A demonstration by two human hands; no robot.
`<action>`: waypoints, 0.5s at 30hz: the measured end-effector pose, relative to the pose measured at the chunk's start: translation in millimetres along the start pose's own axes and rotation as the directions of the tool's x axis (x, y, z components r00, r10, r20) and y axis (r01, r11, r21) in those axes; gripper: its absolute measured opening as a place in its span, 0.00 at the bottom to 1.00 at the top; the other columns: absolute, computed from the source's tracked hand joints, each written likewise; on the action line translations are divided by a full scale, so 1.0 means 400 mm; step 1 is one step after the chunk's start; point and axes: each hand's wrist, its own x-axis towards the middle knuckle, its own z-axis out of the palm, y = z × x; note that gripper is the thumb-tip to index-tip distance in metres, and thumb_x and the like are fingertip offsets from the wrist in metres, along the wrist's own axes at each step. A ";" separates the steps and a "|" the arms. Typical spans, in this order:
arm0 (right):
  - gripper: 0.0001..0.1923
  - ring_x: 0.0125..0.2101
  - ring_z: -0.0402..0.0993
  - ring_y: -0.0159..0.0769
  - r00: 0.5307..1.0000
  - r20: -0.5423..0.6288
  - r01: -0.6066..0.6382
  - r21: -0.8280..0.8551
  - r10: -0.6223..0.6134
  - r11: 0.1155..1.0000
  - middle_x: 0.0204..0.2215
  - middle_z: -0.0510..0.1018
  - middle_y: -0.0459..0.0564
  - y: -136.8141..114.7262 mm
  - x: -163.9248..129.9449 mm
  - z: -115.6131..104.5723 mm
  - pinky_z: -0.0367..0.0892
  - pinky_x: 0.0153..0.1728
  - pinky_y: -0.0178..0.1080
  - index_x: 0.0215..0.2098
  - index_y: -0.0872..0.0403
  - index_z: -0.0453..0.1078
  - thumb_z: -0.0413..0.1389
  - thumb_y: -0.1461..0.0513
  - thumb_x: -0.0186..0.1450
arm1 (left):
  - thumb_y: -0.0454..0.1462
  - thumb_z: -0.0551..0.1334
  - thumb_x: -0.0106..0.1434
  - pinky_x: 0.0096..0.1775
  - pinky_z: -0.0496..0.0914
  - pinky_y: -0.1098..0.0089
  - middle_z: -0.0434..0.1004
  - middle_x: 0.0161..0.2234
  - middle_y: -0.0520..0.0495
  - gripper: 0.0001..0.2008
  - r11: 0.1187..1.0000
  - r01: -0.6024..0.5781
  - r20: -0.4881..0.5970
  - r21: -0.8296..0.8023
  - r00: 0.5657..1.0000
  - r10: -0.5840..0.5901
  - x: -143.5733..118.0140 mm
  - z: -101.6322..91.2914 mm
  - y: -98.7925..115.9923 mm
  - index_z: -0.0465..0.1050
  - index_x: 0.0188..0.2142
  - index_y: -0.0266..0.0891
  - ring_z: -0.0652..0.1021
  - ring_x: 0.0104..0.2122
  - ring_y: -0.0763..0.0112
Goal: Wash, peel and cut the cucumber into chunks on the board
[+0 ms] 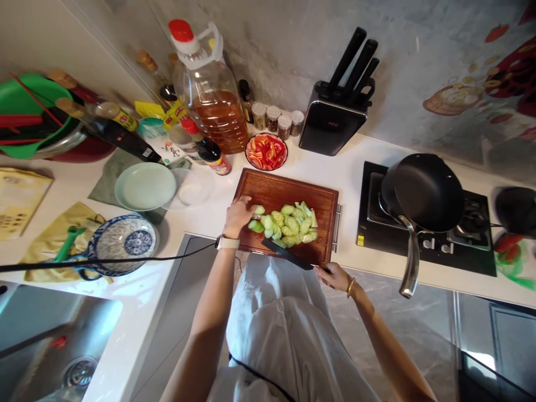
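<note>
My right hand (333,276) is closed round the handle of a kitchen knife (287,254). Its dark blade points left and lies low along the near side of a pile of pale green vegetable slices (291,223). The pile rests on a brown wooden cutting board (288,184). At the board's left side, my left hand (240,215) has its fingers curled down on a green piece (258,210) at the pile's edge; the fingertips are partly hidden. A greener piece (255,226) lies just below those fingers.
Behind the board stand a plate of cut red peppers (267,152), spice jars (278,120), a large oil jug (215,106) and a knife block (333,120). A black pan (427,192) sits on the stove at right. Left are a pale green plate (146,186) and a patterned bowl (123,245).
</note>
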 end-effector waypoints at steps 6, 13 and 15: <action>0.28 0.09 0.54 0.24 0.985 0.088 -0.150 0.008 0.149 0.989 0.09 0.60 0.38 0.020 0.045 -0.019 0.50 0.10 0.29 0.21 0.54 0.66 0.49 0.40 0.61 | 0.39 0.64 0.54 0.50 0.66 0.61 0.75 0.48 0.43 0.22 0.990 -0.007 0.264 0.143 0.964 -0.031 0.026 0.042 0.006 0.69 0.50 0.43 0.74 0.50 0.58; 0.29 0.12 0.55 0.25 0.992 -0.078 -0.097 0.006 0.097 0.995 0.09 0.60 0.39 0.036 0.062 -0.056 0.53 0.14 0.30 0.20 0.54 0.65 0.48 0.39 0.61 | 0.31 0.61 0.52 0.49 0.67 0.68 0.77 0.44 0.44 0.19 0.990 -0.103 0.274 0.095 0.959 0.073 0.057 0.077 0.032 0.73 0.46 0.39 0.75 0.46 0.63; 0.30 0.12 0.55 0.25 0.988 -0.126 -0.087 0.008 0.088 0.996 0.09 0.60 0.39 0.042 0.067 -0.067 0.53 0.15 0.30 0.19 0.54 0.65 0.48 0.39 0.61 | 0.30 0.60 0.53 0.50 0.67 0.69 0.78 0.43 0.44 0.18 0.993 -0.108 0.268 0.049 0.959 0.091 0.066 0.093 0.047 0.74 0.45 0.37 0.75 0.46 0.64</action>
